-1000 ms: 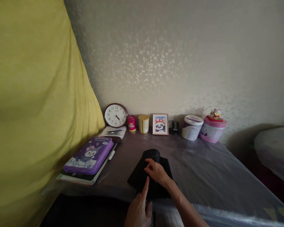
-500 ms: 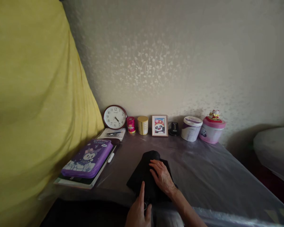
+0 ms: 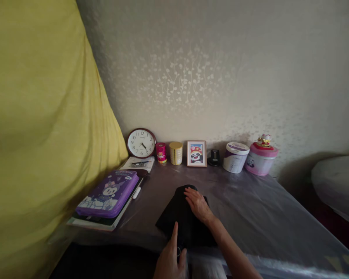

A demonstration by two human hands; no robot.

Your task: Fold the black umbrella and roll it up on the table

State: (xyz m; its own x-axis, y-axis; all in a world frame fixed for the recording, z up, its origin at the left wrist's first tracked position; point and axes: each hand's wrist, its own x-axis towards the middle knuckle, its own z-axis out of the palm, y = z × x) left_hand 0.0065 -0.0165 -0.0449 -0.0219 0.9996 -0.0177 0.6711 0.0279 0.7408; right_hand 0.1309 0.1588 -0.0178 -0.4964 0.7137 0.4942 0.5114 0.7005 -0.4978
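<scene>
A black folding umbrella (image 3: 174,217), its cloth loosely spread, lies near the front edge of the table. My left hand (image 3: 171,257) grips its handle end at the edge, index finger stretched along the cloth and thumb to the right; a small ring-shaped detail shows between them. On the upper right part of the cloth rests my right hand (image 3: 198,205), flat, with its fingers stretched toward the far end. Most of the handle is hidden by my left hand.
A purple pencil case (image 3: 107,195) lies on books at left, beside a yellow curtain (image 3: 46,116). Along the wall stand a clock (image 3: 141,143), a pink can (image 3: 161,152), a yellow can (image 3: 176,153), a picture frame (image 3: 196,154), a black object (image 3: 214,157) and two tubs (image 3: 235,157).
My right hand has slid forward over the umbrella cloth, toward its far end. My left hand stays at the handle.
</scene>
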